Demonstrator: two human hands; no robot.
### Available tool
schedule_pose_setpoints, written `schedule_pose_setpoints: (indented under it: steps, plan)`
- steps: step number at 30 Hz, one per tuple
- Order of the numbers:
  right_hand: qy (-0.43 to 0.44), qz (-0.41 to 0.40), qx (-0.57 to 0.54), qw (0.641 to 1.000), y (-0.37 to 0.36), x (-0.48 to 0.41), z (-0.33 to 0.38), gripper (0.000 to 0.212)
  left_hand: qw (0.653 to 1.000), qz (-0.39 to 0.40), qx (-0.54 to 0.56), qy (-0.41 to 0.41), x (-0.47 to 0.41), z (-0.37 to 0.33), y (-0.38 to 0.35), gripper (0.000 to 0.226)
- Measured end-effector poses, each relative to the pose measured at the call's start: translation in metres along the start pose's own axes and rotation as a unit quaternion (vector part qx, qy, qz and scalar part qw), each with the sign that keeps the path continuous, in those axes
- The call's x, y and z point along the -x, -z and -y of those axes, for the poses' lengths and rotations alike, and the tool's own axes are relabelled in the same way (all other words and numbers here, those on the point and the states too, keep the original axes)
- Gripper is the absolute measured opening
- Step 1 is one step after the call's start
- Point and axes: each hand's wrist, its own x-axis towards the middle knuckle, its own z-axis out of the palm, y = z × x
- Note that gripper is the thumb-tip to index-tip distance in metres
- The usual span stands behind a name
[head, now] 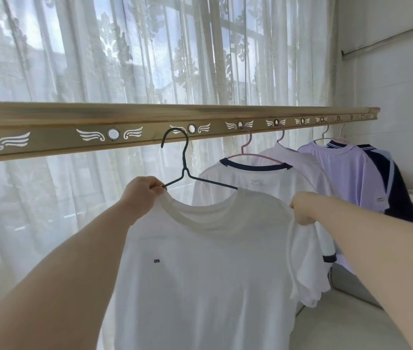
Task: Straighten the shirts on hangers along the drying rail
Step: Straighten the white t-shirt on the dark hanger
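Note:
A plain white T-shirt (pixel 200 261) hangs in front of me on a dark wire hanger (pixel 184 160), whose hook sits at a hole in the gold drying rail (pixel 150 122). My left hand (pixel 141 195) pinches the shirt's left shoulder together with the hanger's left arm. At the right shoulder seam, my right hand (pixel 302 208) grips the fabric. Further right hang a white shirt with a navy collar (pixel 256 180) on a pink hanger, a pale pink shirt (pixel 291 157), a lilac shirt (pixel 346 173) and a navy one (pixel 394 188).
A sheer lace curtain (pixel 124 59) covers the window behind the rail. The white wall (pixel 402 84) closes the right side, with a thin rod high on it. A pale cushioned surface (pixel 339 324) lies below right, under my right forearm.

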Motion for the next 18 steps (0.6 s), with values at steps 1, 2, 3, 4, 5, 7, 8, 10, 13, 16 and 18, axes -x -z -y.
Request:
schedule_pose_setpoints:
  steps: [1,2,3,4,5,7,8,10,13,16,18]
  plan:
    - [-0.012,0.012,0.025,1.000,-0.006,0.002,-0.005,0.025,1.000,-0.005,-0.001,0.006,0.001,0.002,-0.001,0.017]
    - [-0.025,0.004,0.015,1.000,-0.013,0.002,-0.009,0.021,1.000,-0.006,0.000,0.011,0.001,0.005,-0.002,0.016]
    - [-0.039,-0.008,-0.016,0.999,-0.015,0.005,-0.010,0.021,1.000,-0.002,0.001,0.014,0.001,0.006,-0.004,0.016]
    - [-0.041,-0.029,-0.052,0.997,-0.016,0.008,-0.009,0.026,1.000,0.004,0.005,0.015,0.002,0.005,-0.008,0.016]
    - [-0.039,-0.039,-0.080,0.995,-0.014,0.009,-0.007,0.036,1.000,0.012,0.011,0.014,0.004,0.003,-0.011,0.016]
    - [-0.002,-0.052,-0.186,0.981,-0.003,0.009,0.003,0.065,0.999,0.029,0.020,0.010,0.008,-0.005,-0.022,0.017]
    - [0.031,-0.057,-0.259,0.964,0.005,0.008,0.011,0.075,0.999,0.037,0.022,0.007,0.011,-0.009,-0.028,0.017]
    - [0.095,-0.092,-0.349,0.928,0.018,0.010,0.026,0.078,0.998,0.052,0.025,0.002,0.017,-0.018,-0.037,0.017]
    - [0.103,-0.158,-0.337,0.922,0.021,0.007,0.039,0.040,0.997,0.061,0.039,-0.005,0.023,-0.026,-0.040,0.017]
    - [0.048,-0.219,-0.305,0.925,0.012,0.005,0.045,0.029,0.997,0.045,0.055,-0.001,0.028,-0.028,-0.033,0.016]
    - [-0.006,-0.284,-0.261,0.922,0.012,0.006,0.048,0.040,0.998,0.038,0.055,0.003,0.029,-0.028,-0.028,0.017]
